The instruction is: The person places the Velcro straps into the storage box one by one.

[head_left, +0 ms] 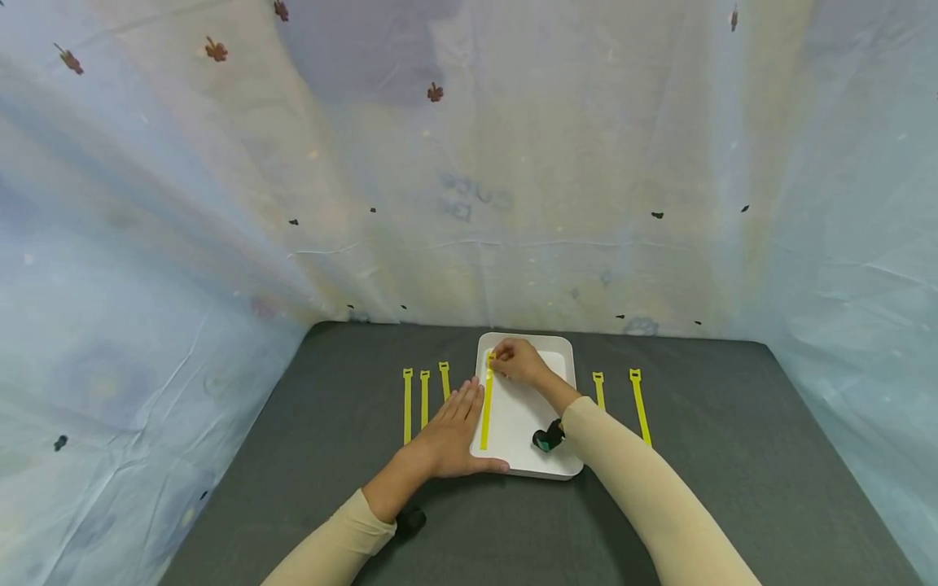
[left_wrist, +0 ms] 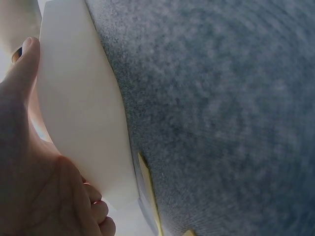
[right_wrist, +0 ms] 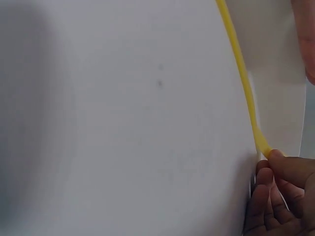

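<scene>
Partly hidden by the right hand (head_left: 517, 362), which pinches its far end, a yellow strap (head_left: 486, 411) lies in the white tray (head_left: 516, 419), just right of the left hand (head_left: 450, 443). That hand rests straight-fingered against the tray's edge, covering the near ends of other straps (head_left: 445, 386); the right sleeve (head_left: 630, 456) hides another's.
</scene>
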`<state>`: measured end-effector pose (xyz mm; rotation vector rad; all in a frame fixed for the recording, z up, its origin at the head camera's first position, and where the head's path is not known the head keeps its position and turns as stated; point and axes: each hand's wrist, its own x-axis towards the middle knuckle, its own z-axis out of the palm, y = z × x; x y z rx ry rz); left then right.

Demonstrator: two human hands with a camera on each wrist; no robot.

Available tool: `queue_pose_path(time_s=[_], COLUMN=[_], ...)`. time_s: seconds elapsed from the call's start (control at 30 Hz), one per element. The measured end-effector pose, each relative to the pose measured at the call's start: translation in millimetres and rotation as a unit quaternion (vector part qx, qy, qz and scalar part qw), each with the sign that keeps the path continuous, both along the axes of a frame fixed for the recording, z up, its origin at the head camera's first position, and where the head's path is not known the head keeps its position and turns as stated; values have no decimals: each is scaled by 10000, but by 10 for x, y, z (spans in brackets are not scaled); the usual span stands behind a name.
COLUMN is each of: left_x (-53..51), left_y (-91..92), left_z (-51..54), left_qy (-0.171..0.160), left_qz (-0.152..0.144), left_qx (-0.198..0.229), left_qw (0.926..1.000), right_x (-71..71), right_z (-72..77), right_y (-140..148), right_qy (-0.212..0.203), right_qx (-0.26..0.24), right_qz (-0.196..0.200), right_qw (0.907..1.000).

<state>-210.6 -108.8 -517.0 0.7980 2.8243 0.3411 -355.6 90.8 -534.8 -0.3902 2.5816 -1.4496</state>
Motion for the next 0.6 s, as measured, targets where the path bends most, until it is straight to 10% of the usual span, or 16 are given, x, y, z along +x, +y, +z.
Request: queue_pose_path(time_s=[0.6], left_x=[8], left_y=[9], left_z=[5], left_qy=[12], left_qz=[13], left_qx=[-19], left_qw=[10000], right_x=[-4], right_z=[-30], right_y=[-27], right_qy=[303], right_qx=[529], right_qz=[-283], right_qw=[9977])
